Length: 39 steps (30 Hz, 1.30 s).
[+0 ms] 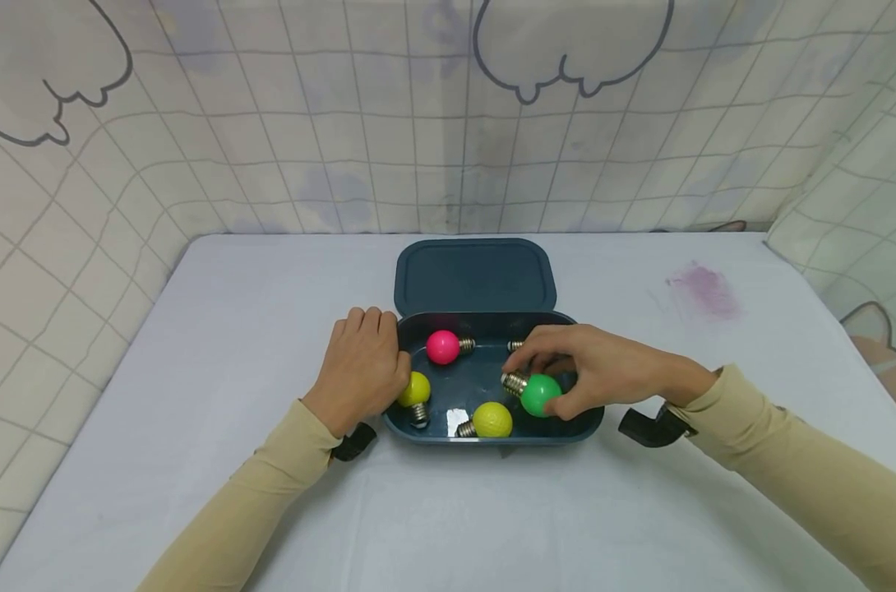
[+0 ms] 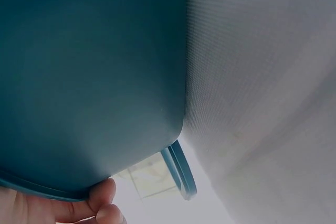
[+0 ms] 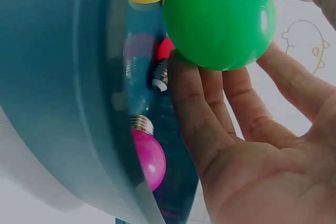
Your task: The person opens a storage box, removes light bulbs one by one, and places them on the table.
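Observation:
A dark teal box (image 1: 459, 386) stands on the table with several toy light bulbs inside. My left hand (image 1: 362, 362) grips its left rim; in the left wrist view, the fingertips (image 2: 102, 195) curl under the rim beside the outer wall (image 2: 94, 87). Over the box's right part, my right hand (image 1: 596, 366) pinches a green bulb (image 1: 541, 395) between thumb and fingers, its metal screw base pointing left. Inside lie a pink bulb (image 1: 443, 347), a yellow bulb (image 1: 416, 389) partly behind the left hand, and another yellow bulb (image 1: 492, 420). A magenta bulb (image 3: 150, 158), mostly hidden in the head view, shows in the right wrist view.
The box's teal lid (image 1: 475, 275) lies flat just behind the box. White cloth covers the table (image 1: 448, 518), with a pinkish stain (image 1: 707, 292) at the right. A grid-patterned curtain (image 1: 433, 148) hangs along the back and sides.

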Motion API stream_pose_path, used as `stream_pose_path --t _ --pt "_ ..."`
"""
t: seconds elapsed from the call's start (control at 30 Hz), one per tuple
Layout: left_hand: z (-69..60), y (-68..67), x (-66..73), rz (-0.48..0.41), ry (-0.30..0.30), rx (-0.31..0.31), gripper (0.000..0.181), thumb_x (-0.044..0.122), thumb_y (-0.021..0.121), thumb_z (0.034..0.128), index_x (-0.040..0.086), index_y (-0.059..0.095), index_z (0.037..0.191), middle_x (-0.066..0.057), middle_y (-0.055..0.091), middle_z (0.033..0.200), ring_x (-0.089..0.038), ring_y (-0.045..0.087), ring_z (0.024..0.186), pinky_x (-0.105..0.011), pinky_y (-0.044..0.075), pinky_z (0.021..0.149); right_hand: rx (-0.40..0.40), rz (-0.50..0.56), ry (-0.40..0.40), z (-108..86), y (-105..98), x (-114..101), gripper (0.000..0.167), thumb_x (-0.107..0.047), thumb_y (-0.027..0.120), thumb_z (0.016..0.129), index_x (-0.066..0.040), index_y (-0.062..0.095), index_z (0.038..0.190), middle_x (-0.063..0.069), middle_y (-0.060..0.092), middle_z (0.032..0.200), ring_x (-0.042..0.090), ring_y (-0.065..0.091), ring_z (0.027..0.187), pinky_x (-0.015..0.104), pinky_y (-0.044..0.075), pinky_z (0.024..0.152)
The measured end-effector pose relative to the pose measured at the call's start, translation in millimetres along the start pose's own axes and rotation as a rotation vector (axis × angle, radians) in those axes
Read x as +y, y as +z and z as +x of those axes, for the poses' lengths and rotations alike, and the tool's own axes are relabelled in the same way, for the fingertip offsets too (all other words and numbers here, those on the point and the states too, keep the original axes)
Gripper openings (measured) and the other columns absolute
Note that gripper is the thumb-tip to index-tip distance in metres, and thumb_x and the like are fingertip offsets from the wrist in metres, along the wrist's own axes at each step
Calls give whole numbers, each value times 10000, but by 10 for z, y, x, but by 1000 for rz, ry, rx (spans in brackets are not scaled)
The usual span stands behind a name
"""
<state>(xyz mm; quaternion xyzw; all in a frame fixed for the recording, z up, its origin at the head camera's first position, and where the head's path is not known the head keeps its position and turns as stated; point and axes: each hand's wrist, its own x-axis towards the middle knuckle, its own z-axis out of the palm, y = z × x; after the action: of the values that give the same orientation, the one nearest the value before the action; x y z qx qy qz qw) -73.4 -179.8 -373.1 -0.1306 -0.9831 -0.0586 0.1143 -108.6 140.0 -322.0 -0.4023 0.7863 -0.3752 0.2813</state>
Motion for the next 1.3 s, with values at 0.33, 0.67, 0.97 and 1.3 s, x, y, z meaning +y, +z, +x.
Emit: stream_pose_path --t 0.33,0.67,0.97,1.3 --pt "2 -5 -1 -2 -11 -14 226 208 519 921 -10 550 973 -136 536 873 -290 448 859 -396 382 747 52 72 -22 -66 -47 16 534 -32 736 860 -190 630 1360 13 612 1329 178 642 1102 251 551 1010" --pt "3 -8 4 -1 -15 -16 231 208 531 924 -13 556 989 -136 540 878 -289 453 864 -398 390 751 124 73 -15 -124 -75 33 540 -22 713 867 -234 610 1353 23 618 1369 198 616 1129 241 544 1015" --pt "5 -7 7 -11 -18 -19 223 202 511 921 -10 549 980 -127 521 865 -285 442 860 -388 368 746 216 85 -25 -179 -79 89 553 33 716 839 -198 612 1330 45 611 1239 191 600 1086 234 557 985" --pt "-1 -9 10 -8 -18 -18 235 205 510 922 -14 553 995 -132 529 879 -288 450 877 -398 383 761 313 117 -73 -254 -85 150 534 74 719 835 -158 626 1307 48 627 1272 194 610 1105 222 552 1003"
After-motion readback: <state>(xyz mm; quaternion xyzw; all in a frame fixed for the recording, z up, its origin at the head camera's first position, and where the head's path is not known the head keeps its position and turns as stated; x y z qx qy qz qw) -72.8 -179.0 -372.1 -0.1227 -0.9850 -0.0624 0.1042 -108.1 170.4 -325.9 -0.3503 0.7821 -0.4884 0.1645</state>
